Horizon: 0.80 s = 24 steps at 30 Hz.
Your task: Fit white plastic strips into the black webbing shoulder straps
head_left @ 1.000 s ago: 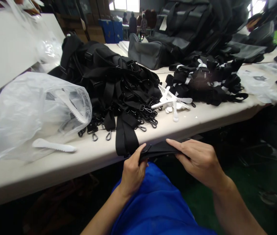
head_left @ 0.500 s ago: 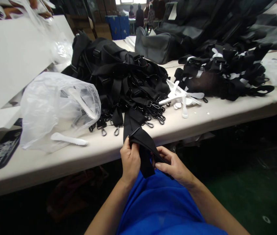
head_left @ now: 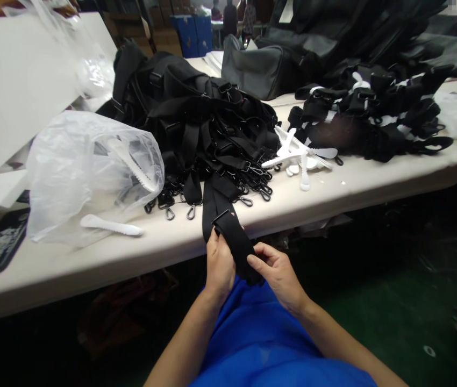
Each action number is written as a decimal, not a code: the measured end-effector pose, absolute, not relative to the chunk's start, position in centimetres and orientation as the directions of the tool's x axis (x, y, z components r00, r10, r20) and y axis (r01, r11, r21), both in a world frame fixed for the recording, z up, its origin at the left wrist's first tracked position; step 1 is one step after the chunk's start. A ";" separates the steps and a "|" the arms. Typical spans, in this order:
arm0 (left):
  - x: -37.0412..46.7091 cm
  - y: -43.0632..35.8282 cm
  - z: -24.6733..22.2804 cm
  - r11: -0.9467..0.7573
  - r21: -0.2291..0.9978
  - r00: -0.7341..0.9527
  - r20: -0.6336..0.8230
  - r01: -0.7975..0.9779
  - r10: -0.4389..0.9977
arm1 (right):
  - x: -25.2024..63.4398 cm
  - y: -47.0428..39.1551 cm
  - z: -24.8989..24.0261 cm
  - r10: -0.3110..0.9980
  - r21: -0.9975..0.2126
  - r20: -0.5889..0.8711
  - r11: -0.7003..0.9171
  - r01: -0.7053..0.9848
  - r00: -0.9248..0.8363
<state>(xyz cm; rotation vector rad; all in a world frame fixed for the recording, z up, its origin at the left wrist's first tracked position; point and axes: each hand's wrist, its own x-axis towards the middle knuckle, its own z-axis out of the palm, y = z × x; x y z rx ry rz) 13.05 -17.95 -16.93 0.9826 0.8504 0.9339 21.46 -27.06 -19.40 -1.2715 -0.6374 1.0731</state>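
A wide black strap (head_left: 234, 236) hangs over the table's front edge, with a dark metal slider across it. My left hand (head_left: 219, 263) grips it just below the slider. The fingers of my right hand (head_left: 275, 269) pinch the strap's right edge lower down. Its upper part runs back to a large pile of black straps (head_left: 196, 118), where metal snap hooks lie along the front. White plastic strips (head_left: 304, 156) with toothed edges lie right of that pile. The strap's lower end is bunched between my hands, partly hidden.
A clear plastic bag (head_left: 63, 177) and one loose white strip (head_left: 111, 226) lie on the left of the table (head_left: 172, 244). Bundled black straps (head_left: 373, 118) are at the right. Behind stands a dark bag (head_left: 252, 70). People are in the far background.
The strap's lower part has turned and drawn together between my hands, and its separate hanging end no longer shows. My left hand has shifted slightly right. The view has moved a little.
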 end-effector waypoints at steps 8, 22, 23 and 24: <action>13.1 -18.1 -15.4 0.521 0.727 0.454 -0.317 -0.448 0.833 | 22.2 -26.9 -19.7 0.909 -0.996 0.037 0.002 0.086 0.415; 14.4 -20.9 -17.3 0.032 0.998 0.513 -0.003 -0.047 0.859 | 22.2 -24.6 -18.4 0.757 -0.866 -0.036 0.303 -0.399 0.652; 14.4 -20.8 -17.4 0.042 0.998 0.496 -0.011 -0.051 0.868 | 22.1 -24.4 -18.5 0.756 -0.879 -0.021 0.298 -0.373 0.654; 14.2 -20.5 -17.6 0.061 0.997 0.478 -0.029 -0.051 0.878 | 22.1 -24.4 -18.4 0.761 -0.898 0.004 0.288 -0.333 0.648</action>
